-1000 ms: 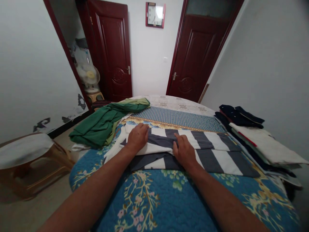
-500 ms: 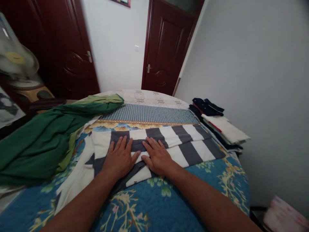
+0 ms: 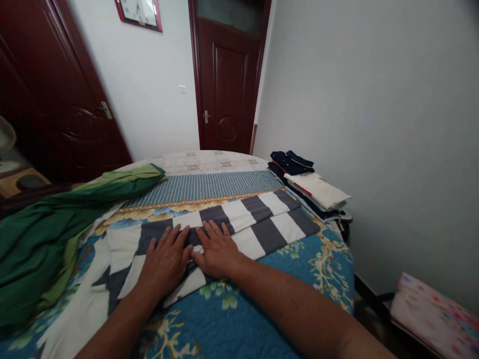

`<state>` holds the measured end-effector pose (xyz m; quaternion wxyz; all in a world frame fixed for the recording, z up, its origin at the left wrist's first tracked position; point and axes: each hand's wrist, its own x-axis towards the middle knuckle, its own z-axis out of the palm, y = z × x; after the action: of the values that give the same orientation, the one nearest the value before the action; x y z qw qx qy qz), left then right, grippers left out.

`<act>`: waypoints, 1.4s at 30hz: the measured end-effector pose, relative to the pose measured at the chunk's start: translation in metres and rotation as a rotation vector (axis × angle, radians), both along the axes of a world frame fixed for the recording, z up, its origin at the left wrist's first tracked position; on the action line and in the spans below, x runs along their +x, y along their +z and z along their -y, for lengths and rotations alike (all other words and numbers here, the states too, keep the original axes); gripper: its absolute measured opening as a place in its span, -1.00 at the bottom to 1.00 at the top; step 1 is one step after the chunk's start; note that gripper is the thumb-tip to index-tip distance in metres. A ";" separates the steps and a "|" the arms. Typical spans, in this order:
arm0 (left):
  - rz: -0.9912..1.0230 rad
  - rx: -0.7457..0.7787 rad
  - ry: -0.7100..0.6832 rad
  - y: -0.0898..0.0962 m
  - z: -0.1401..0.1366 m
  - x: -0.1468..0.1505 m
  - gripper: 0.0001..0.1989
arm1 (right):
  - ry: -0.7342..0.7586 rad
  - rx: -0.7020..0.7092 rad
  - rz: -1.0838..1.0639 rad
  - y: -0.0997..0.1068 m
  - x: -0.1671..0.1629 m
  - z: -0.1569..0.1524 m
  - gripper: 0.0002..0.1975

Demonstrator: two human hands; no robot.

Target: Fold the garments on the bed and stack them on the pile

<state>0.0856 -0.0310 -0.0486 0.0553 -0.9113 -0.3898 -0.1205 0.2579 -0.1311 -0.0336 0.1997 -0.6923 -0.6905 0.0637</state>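
A white and dark grey striped garment (image 3: 267, 233) lies folded lengthwise across the table, its white part trailing toward the lower left. My left hand (image 3: 166, 259) rests flat on its left half with the fingers spread. Beside it, thumb almost touching the left one, my right hand (image 3: 217, 249) also presses flat on the stripes, fingers stretched out. Neither hand grips the cloth. Under my palms some of the folds are hidden.
A blue flowered cover (image 3: 258, 319) spreads over the round table. Heaped at the left is a green garment (image 3: 33, 254). Folded clothes (image 3: 318, 189) are stacked at the right edge by the wall. A pink patterned cushioned seat (image 3: 434, 314) stands at lower right.
My view has turned to the right, so everything appears shifted left and a framed clock shows more. Both hands stay flat on the striped garment, hardly moved on it.
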 end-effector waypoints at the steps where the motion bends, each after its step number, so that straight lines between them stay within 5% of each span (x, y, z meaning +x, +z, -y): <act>1: -0.013 -0.003 0.008 0.000 0.004 0.004 -0.39 | 0.003 0.015 -0.003 0.000 0.000 0.001 -0.24; 15: -0.122 -0.071 0.409 0.013 0.023 0.012 -0.21 | 0.100 -0.063 0.030 0.009 0.039 0.014 -0.04; 21: -0.152 -0.070 0.346 0.003 0.016 -0.017 -0.16 | 0.151 -0.081 0.005 0.010 0.064 0.022 -0.07; 27: -0.191 0.022 0.403 -0.001 0.028 -0.044 -0.41 | 0.176 -0.049 -0.077 0.005 0.066 0.023 -0.05; 42: -0.399 0.267 0.346 -0.010 0.035 -0.052 -0.50 | 0.194 -0.028 -0.208 -0.001 0.073 0.024 -0.05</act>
<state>0.0338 -0.0662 -0.0589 0.2698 -0.8218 -0.5014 0.0220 0.3306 -0.1551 -0.0350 0.2534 -0.6146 -0.7288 0.1640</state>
